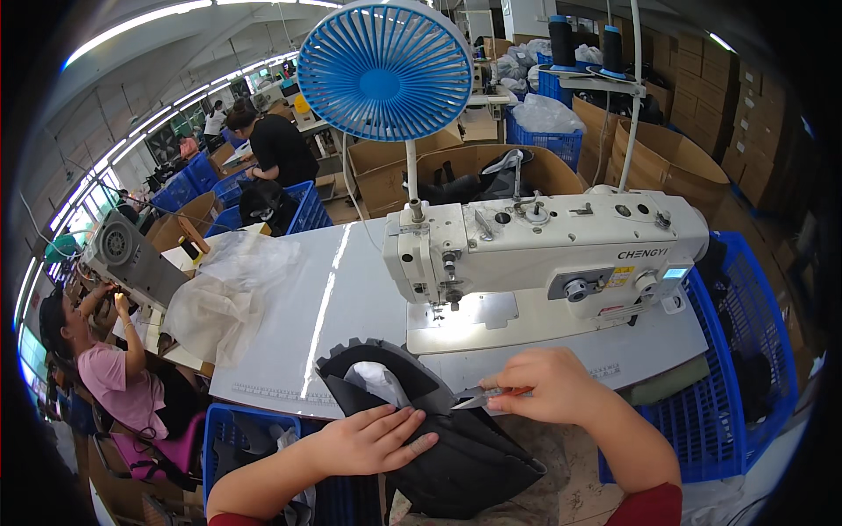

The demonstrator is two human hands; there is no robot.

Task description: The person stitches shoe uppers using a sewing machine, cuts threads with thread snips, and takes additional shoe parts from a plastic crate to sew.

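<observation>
A black boot-like piece (469, 478), with a toothed dark edge and white material in its opening, lies over the near edge of the sewing table. My left hand (373, 441) grips it from the left, its fingers pressed across the black surface. Closed around a small pointed metal tool (474, 401) is my right hand (544, 386); the tool looks like thread snips, though its handle is mostly covered. Its tip points left, close to or against the piece. Just beyond stands a white sewing machine (544, 254), with its lit needle area behind the piece.
A blue fan (380, 85) rises behind the machine. Clear plastic bags (219, 307) lie on the table's left. Blue crates stand right (702, 386) and near left (230, 430). One co-worker (118, 377) sits at left; another person (279, 145) bends over farther back.
</observation>
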